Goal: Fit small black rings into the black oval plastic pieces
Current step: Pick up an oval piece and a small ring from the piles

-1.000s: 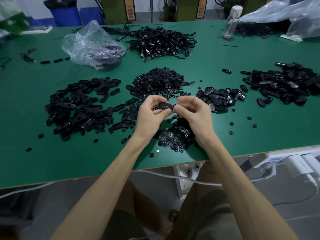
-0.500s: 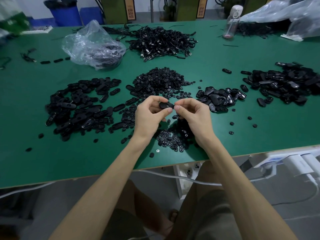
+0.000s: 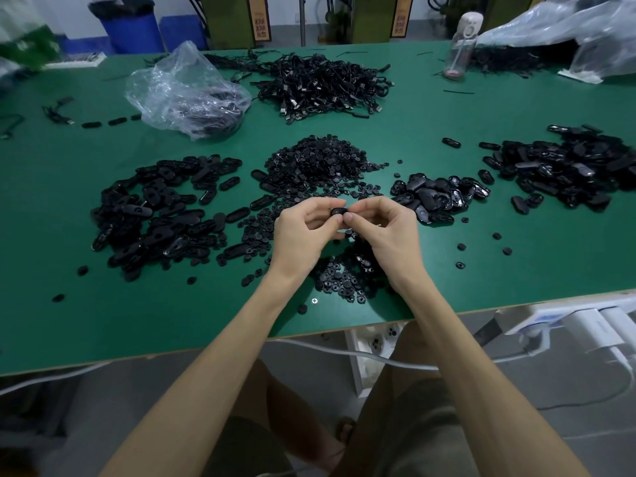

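My left hand (image 3: 304, 232) and my right hand (image 3: 387, 232) meet above the green table (image 3: 447, 277), fingertips together. Between them they pinch one black oval plastic piece (image 3: 338, 212), mostly covered by fingers. Whether a ring sits in it is hidden. A heap of small black rings (image 3: 316, 165) lies just beyond the hands, and more rings (image 3: 344, 277) are scattered below the wrists. Oval pieces form a wide pile (image 3: 155, 215) at the left and a smaller glossy pile (image 3: 437, 196) to the right of my right hand.
A larger pile of black parts (image 3: 568, 166) lies far right. At the back are a clear plastic bag (image 3: 186, 91), a tangle of black cables (image 3: 320, 84) and a bottle (image 3: 461, 46). The table's near edge (image 3: 481, 309) runs close under my wrists, with white plugs below.
Both hands have stayed together over the ring scatter. The oval piece has turned between the fingertips, and the fingers of both hands have closed in tighter around it.
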{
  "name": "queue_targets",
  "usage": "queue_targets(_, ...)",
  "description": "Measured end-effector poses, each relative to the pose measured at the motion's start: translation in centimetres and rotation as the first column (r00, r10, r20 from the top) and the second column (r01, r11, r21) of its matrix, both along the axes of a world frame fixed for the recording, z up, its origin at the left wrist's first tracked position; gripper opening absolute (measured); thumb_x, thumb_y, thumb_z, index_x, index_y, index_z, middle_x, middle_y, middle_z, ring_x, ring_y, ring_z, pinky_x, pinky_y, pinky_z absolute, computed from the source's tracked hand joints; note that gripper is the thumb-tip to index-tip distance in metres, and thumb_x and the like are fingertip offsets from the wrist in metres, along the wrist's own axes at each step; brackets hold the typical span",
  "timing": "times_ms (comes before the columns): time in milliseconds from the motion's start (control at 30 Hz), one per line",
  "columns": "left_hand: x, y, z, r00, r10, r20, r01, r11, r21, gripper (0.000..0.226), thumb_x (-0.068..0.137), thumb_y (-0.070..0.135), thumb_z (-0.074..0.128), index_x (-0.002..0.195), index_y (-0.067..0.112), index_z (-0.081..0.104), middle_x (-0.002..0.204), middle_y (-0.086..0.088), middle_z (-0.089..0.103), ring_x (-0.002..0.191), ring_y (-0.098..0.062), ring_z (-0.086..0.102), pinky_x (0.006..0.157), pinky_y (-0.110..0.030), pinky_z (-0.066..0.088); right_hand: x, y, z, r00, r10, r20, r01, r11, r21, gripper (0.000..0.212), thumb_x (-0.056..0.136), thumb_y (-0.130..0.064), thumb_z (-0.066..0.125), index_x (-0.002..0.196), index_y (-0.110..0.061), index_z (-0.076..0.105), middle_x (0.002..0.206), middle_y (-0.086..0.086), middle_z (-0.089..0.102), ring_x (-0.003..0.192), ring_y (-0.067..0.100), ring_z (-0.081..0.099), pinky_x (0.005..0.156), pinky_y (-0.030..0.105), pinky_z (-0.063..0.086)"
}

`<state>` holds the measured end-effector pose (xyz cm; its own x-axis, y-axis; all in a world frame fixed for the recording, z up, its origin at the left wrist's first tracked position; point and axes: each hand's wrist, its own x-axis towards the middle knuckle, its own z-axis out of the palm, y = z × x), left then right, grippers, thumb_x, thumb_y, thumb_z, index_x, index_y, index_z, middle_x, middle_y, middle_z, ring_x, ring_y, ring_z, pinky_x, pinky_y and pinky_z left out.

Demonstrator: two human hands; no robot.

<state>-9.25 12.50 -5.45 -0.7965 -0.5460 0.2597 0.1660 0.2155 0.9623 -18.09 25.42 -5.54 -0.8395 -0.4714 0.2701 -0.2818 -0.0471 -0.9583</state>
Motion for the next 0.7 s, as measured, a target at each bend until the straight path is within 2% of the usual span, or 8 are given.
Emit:
queue_targets(67,0.03,-0.04,0.0,1.0,0.0,-0.001,0.0,1.0,0.0,0.024,0.093,0.0,0.073,0.116,0.007,0.075,0.099,-0.01,0.079,0.088,-0.018,0.079,0.076,-0.032,0.064,-0.06,0.05,-0.01,1.0,-0.003,-0.008,0.003,1.0,0.012,0.008,0.088,-0.011,0.082,0.093,-0.012,0.076,0.086,0.005,0.078,0.082,0.021,0.073,0.075,0.026,0.057)
queue_targets(167,0.02,-0.13,0.11,1.0,-0.018,0.002,0.018,0.999,0.044,0.028,0.093,0.001,0.073,0.12,0.008,0.073,0.099,-0.012,0.079,0.089,-0.021,0.079,0.077,-0.034,0.065,-0.07,0.12,0.01,1.0,0.0,-0.012,0.0,1.0,0.018,0.007,0.088,-0.013,0.081,0.092,-0.015,0.076,0.085,0.002,0.077,0.08,0.015,0.071,0.075,0.025,0.056)
queue_targets(333,0.02,-0.09,0.11,0.995,-0.092,-0.025,0.095,0.989,0.117,0.021,0.095,-0.004,0.069,0.115,0.004,0.072,0.103,-0.012,0.078,0.095,-0.025,0.078,0.08,-0.035,0.064,-0.06,0.2,0.04,0.999,-0.035,-0.016,0.035,0.999,0.02,0.004,0.089,-0.015,0.08,0.092,-0.016,0.078,0.086,0.001,0.077,0.08,0.016,0.069,0.077,0.032,0.058)
queue_targets(467,0.0,0.0,0.1,0.994,-0.101,-0.037,0.105,0.986,0.132,0.02,0.096,-0.004,0.068,0.114,0.004,0.073,0.104,-0.012,0.078,0.097,-0.025,0.077,0.083,-0.035,0.064,-0.02,0.19,0.07,0.998,-0.061,-0.027,0.062,0.997,0.039,0.004,0.089,-0.015,0.08,0.092,-0.016,0.078,0.084,0.0,0.077,0.077,0.009,0.067,0.075,0.028,0.056)
queue_targets(700,-0.04,-0.06,0.11,0.996,-0.076,-0.037,0.08,0.99,0.113,0.018,0.095,-0.004,0.069,0.112,0.003,0.073,0.108,-0.015,0.073,0.094,-0.024,0.078,0.08,-0.034,0.064,0.22,0.22,0.26,0.996,-0.071,-0.052,0.074,0.995,0.059,0.004,0.091,-0.015,0.077,0.093,-0.018,0.078,0.084,-0.003,0.077,0.078,0.007,0.067,0.075,0.025,0.055)
